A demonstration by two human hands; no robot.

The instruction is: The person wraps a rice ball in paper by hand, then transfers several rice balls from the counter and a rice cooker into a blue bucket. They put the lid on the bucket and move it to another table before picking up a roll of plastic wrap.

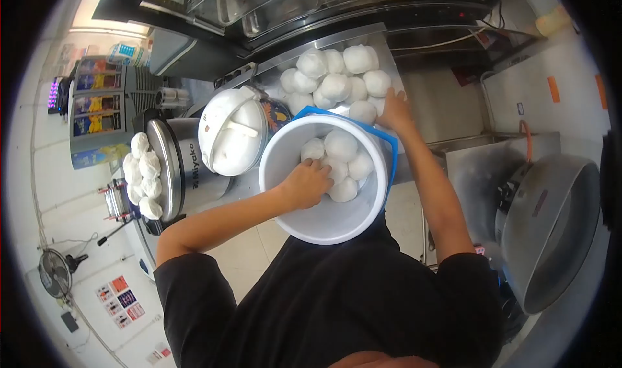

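Note:
A white bucket [269, 199] with a blue rim stands in front of my body, with several round white wrapped balls [341, 146] inside. My left hand [307, 184] reaches into it, fingers curled on the balls; whether one is gripped is hidden. Behind the bucket, a pile of similar white balls [335, 87] lies on the metal counter [395, 76]. At the right end of this pile, my right hand [395, 112] touches the balls beside the bucket's rim, its fingers spread.
Left of the bucket are a white rice cooker [233, 131] and a steel Miyako pot [194, 167] with several white bundles [148, 173] on its lid. A large metal pan [551, 232] stands at right. A glass-fronted cabinet [311, 5] is behind the counter.

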